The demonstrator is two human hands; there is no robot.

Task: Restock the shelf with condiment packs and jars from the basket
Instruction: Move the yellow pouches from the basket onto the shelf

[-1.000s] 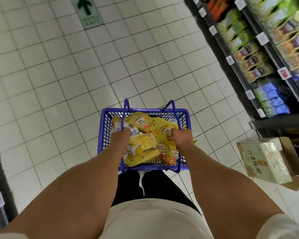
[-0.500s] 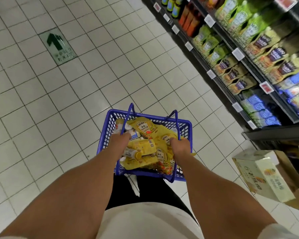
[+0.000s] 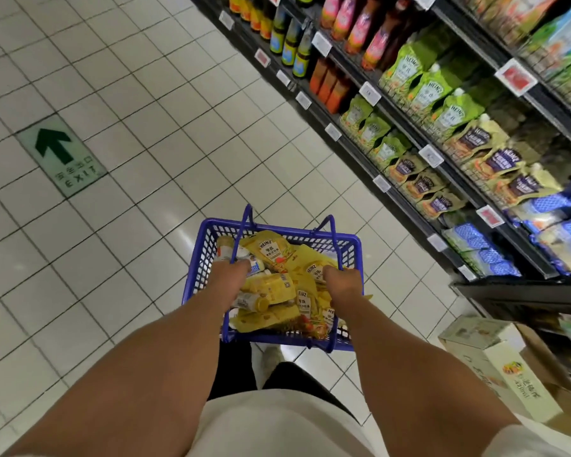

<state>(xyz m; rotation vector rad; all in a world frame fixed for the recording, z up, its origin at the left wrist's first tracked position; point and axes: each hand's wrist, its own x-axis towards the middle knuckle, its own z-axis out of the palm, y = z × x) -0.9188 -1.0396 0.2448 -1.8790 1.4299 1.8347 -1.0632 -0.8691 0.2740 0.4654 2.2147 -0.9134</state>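
Left grip and right grip clamped handles of the blue plastic mesh basket; the dark metal shelf lay rightward, nearer the right grip.

- Under you lies a floor of pale square tiles with dark grout lines, glossy enough to catch a soft sheen of light.
- To your left, a green floor sign set among the tiles shows an arrow and the word EXIT.
- On your right, a dark shelf unit runs diagonally away, with white and red price tags along its edges.
- At its near end, a pale printed carton sits on the floor.
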